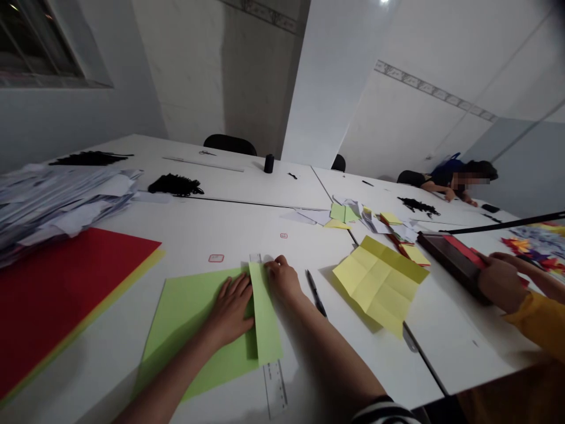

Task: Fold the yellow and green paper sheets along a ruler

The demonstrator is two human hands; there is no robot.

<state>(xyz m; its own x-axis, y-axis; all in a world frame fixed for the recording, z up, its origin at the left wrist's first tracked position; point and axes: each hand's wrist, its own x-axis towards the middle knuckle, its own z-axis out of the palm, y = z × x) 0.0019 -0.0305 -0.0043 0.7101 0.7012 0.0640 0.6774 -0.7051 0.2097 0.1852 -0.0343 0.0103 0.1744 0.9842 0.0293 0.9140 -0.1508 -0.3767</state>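
Note:
A sheet of light green paper (pixel 176 330) lies in front of me, its right side folded up into a narrow strip (pixel 267 330). A clear ruler (pixel 275 388) runs under the strip and sticks out at both ends. My left hand (pixel 232 304) rests flat on the green paper, fingers spread, just left of the fold. At the strip's upper right edge, my right hand (pixel 283 280) has its fingers curled in on the paper; the fingertips are partly hidden. A black pen (pixel 315 292) lies to the right of my right forearm.
Red paper (pixel 83 288) lies over yellow sheets on the left, beside a heap of papers (pixel 57 206). Creased yellow paper (pixel 375 282) and paper scraps (pixel 344 212) lie right. A co-worker's hands (pixel 503 280) hold red paper at a dark tray (pixel 452 265). Another person sits far right.

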